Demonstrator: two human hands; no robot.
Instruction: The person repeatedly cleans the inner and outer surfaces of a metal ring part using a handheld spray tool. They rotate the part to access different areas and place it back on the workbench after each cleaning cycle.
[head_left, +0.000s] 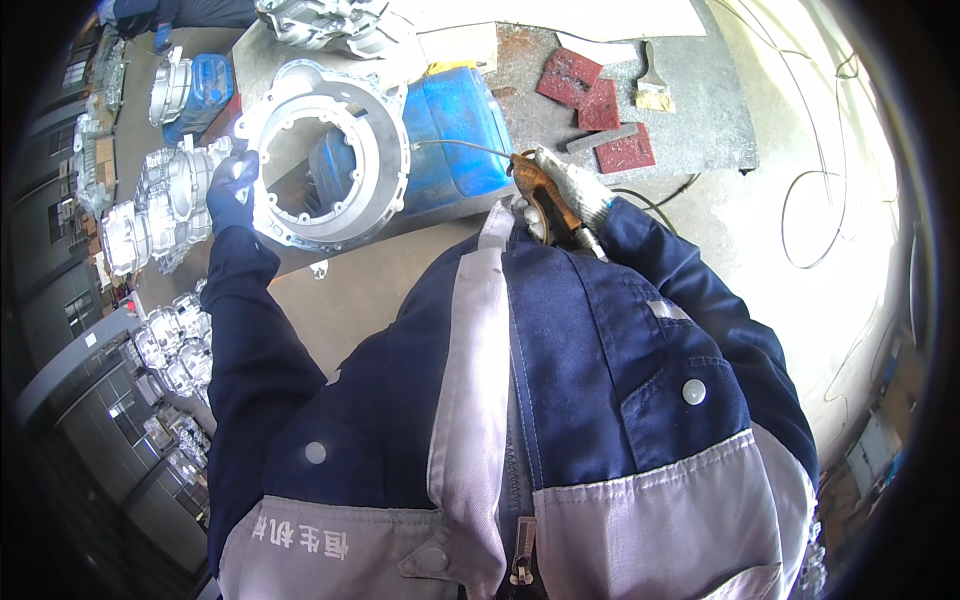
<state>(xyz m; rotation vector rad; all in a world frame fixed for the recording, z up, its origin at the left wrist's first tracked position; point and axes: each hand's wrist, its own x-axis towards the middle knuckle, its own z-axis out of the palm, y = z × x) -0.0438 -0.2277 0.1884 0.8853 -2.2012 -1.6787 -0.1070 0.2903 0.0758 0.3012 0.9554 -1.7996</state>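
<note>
My left hand (231, 189), in a dark blue glove, grips the left rim of a ring-shaped cast aluminium housing (384, 176). The casting is held up on edge, its wide round opening facing me. In a whitish knit glove, my right hand (574, 187) is closed around the worn orange-brown body of an air blow gun (534, 180). The gun's long thin nozzle (465, 144) reaches left, its tip close to the housing's right rim. Behind the casting lies a blue plastic jerrycan (457, 112), partly seen through the opening.
Red abrasive pads (570, 75), a grey bar (600, 139) and a paintbrush (654, 79) lie on the metal-topped table (712, 127). Another casting (330, 26) stands at the back. Several housings (176, 191) fill the left floor. A hose (784, 217) loops at right. Another person's gloved hand (163, 36) shows top left.
</note>
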